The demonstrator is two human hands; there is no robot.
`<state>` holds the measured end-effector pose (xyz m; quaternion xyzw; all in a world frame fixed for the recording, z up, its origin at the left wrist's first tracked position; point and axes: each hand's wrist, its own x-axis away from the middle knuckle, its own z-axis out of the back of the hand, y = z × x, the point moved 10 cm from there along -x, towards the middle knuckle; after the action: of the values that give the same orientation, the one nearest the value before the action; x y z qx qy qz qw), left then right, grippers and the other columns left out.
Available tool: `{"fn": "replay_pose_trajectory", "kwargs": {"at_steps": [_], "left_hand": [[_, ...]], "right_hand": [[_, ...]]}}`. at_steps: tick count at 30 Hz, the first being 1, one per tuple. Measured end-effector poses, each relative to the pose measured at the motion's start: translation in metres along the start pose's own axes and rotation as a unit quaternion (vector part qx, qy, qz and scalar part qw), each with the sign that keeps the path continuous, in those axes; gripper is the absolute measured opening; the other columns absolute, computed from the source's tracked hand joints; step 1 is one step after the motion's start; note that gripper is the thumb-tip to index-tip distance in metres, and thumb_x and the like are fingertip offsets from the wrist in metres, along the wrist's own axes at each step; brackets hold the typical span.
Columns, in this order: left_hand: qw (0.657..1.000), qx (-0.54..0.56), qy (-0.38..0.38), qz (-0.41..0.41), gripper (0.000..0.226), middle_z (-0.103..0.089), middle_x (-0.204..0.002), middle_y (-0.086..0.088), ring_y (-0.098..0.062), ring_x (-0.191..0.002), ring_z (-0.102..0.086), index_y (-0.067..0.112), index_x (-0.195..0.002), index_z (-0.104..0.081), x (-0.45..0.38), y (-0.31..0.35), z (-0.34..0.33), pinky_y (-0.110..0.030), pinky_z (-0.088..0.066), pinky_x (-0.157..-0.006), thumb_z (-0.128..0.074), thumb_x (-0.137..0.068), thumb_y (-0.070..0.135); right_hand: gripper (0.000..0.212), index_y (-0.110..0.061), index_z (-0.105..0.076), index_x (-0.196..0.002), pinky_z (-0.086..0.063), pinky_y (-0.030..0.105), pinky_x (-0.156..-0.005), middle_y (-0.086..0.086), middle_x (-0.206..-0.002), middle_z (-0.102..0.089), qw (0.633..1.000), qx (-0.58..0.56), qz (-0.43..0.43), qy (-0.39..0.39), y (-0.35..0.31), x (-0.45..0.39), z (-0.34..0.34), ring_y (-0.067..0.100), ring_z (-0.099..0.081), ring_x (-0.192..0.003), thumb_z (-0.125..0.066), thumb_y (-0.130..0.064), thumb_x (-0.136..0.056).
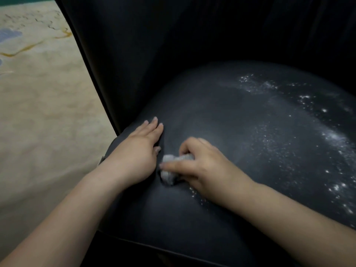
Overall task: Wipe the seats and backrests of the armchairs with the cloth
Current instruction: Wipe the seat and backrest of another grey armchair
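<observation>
A dark leather armchair fills the view; its rounded seat cushion point(240, 122) carries white powdery specks across the right side. The dark backrest point(173, 35) rises behind it. My left hand point(134, 151) lies flat with straight fingers on the seat's left edge. Just to its right, my right hand point(202, 166) grips a small bunched grey-white cloth point(169, 175) and presses it onto the cushion. Most of the cloth is hidden under the fingers.
A beige patterned carpet point(38, 112) covers the floor left of the chair. The chair's left side wall point(100, 74) stands between the seat and the carpet. The seat's front seam point(154, 247) runs below my forearms.
</observation>
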<state>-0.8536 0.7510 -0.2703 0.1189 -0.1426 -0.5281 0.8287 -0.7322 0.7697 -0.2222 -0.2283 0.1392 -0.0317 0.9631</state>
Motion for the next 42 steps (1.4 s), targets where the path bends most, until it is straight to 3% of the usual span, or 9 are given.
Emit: {"fn": "replay_pose_trajectory", "kwargs": {"at_steps": [5, 11, 18, 23, 25, 28, 32, 38, 42], "left_hand": [[1.000, 0.011, 0.002, 0.002, 0.062, -0.002, -0.160, 0.010, -0.007, -0.146, 0.000, 0.025, -0.153, -0.014, 0.004, 0.000, 0.001, -0.012, 0.005, -0.109, -0.045, -0.099, 0.022], [1.000, 0.009, -0.007, 0.006, 0.063, 0.000, -0.160, 0.008, -0.008, -0.147, 0.001, 0.023, -0.153, -0.012, 0.002, 0.000, -0.001, -0.011, 0.007, -0.108, -0.045, -0.099, 0.021], [1.000, 0.029, 0.001, -0.007, 0.060, -0.001, -0.160, 0.010, -0.007, -0.146, 0.002, 0.025, -0.153, -0.013, 0.008, 0.000, -0.001, -0.014, 0.005, -0.111, -0.042, -0.100, 0.025], [1.000, 0.011, -0.006, -0.006, 0.065, 0.003, -0.159, 0.014, -0.005, -0.146, 0.005, 0.032, -0.153, -0.008, 0.021, 0.002, -0.004, -0.026, 0.000, -0.119, -0.040, -0.098, 0.043], [1.000, -0.010, -0.008, -0.001, 0.067, 0.006, -0.159, 0.014, -0.005, -0.146, 0.007, 0.033, -0.153, -0.005, 0.023, 0.003, -0.004, -0.032, -0.003, -0.121, -0.037, -0.096, 0.050], [1.000, -0.027, -0.012, 0.004, 0.071, 0.010, -0.159, 0.015, -0.006, -0.146, 0.010, 0.033, -0.153, -0.001, 0.025, 0.004, -0.006, -0.034, -0.001, -0.121, -0.029, -0.092, 0.058], [1.000, -0.016, -0.003, 0.005, 0.069, 0.012, -0.158, 0.014, -0.006, -0.145, 0.012, 0.032, -0.153, 0.000, 0.026, 0.005, -0.008, -0.029, 0.007, -0.117, -0.029, -0.094, 0.055], [1.000, -0.020, 0.000, 0.010, 0.069, 0.011, -0.159, 0.014, -0.006, -0.145, 0.011, 0.033, -0.153, -0.002, 0.024, 0.002, -0.009, -0.028, 0.006, -0.117, -0.029, -0.093, 0.055], [1.000, -0.013, -0.002, 0.009, 0.069, 0.010, -0.159, 0.014, -0.006, -0.146, 0.010, 0.033, -0.153, -0.002, 0.024, 0.001, -0.011, -0.028, 0.006, -0.116, -0.029, -0.093, 0.056]], "right_hand": [[0.035, -0.025, -0.070, -0.114, -0.044, 0.031, -0.079, 0.004, -0.091, -0.044, 0.991, 0.019, -0.115, 0.057, 0.063, -0.018, 0.035, 0.028, -0.052, -0.087, -0.072, -0.013, -0.081], [0.035, -0.032, -0.070, -0.111, -0.044, 0.034, -0.067, 0.006, -0.091, -0.051, 1.000, 0.009, -0.015, 0.004, 0.008, -0.006, 0.004, 0.025, -0.051, -0.081, -0.071, -0.016, -0.081], [0.035, -0.025, -0.069, -0.114, -0.035, 0.020, -0.073, 0.003, -0.090, -0.047, 0.980, 0.047, -0.177, 0.085, 0.087, 0.011, 0.055, 0.024, -0.053, -0.085, -0.073, -0.015, -0.080], [0.038, -0.029, -0.069, -0.112, -0.047, 0.030, -0.070, 0.002, -0.089, -0.050, 0.998, 0.019, -0.063, 0.013, 0.018, 0.016, 0.018, 0.023, -0.054, -0.079, -0.076, -0.018, -0.076], [0.037, -0.026, -0.070, -0.113, -0.047, 0.033, -0.073, 0.007, -0.090, -0.051, 0.994, 0.046, -0.090, 0.034, 0.039, 0.008, 0.029, 0.028, -0.053, -0.082, -0.075, -0.016, -0.078], [0.036, -0.022, -0.069, -0.114, -0.037, 0.022, -0.076, 0.009, -0.091, -0.050, 0.976, 0.056, -0.187, 0.098, 0.084, 0.025, 0.061, 0.026, -0.053, -0.085, -0.073, -0.012, -0.080], [0.035, -0.026, -0.068, -0.115, -0.035, 0.007, -0.074, 0.001, -0.092, -0.048, 0.984, 0.013, -0.146, 0.099, 0.063, 0.048, 0.063, 0.013, -0.050, -0.079, -0.072, -0.018, -0.082], [0.036, -0.036, -0.063, -0.121, -0.046, 0.034, -0.074, 0.005, -0.100, -0.054, 0.999, 0.034, 0.013, -0.031, -0.017, 0.046, 0.004, 0.020, -0.051, -0.085, -0.059, -0.040, -0.085], [0.036, -0.036, -0.067, -0.116, -0.049, 0.041, -0.070, 0.008, -0.093, -0.053, 0.996, 0.060, -0.064, 0.020, 0.027, 0.033, 0.028, 0.025, -0.049, -0.081, -0.070, -0.028, -0.081]]}}
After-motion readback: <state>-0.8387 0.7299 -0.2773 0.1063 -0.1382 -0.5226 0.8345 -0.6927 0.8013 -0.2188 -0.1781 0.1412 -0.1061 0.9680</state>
